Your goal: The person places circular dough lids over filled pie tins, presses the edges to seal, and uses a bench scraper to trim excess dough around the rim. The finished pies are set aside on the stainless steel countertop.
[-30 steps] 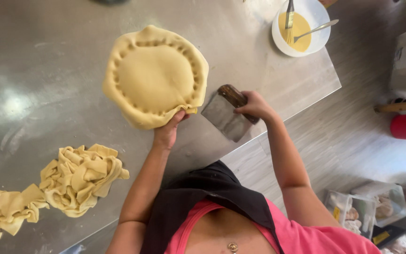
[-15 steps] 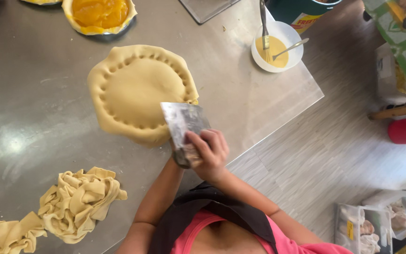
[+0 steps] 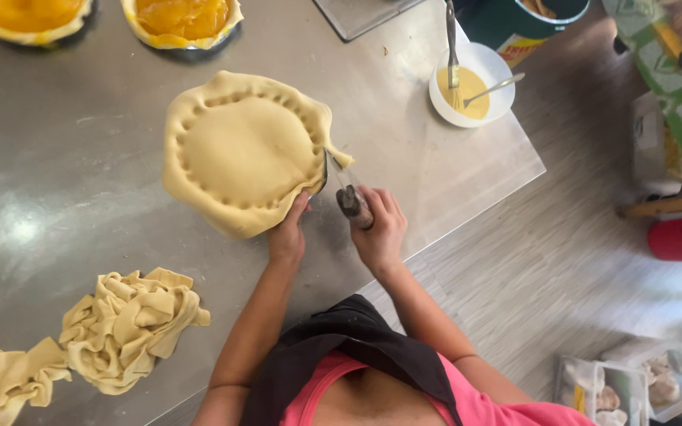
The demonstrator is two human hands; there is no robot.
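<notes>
Since 0.5 s ago: scraper (image 3: 339,183) turned edge-on at pie (image 3: 242,150) rim; right hand (image 3: 379,225) fingers closed on its handle. Left hand (image 3: 287,237) fingers curled at pie's near edge. I'd keep blade vertical, tight to tin. Pie: mid-tabletop (image 3: 436,173), pale lid, dimpled seal, dough overhanging.

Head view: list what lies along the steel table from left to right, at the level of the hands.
Dough scraps → covered pie → left hand → right hand holding the dough scraper → white bowl of yellow wash.
</notes>
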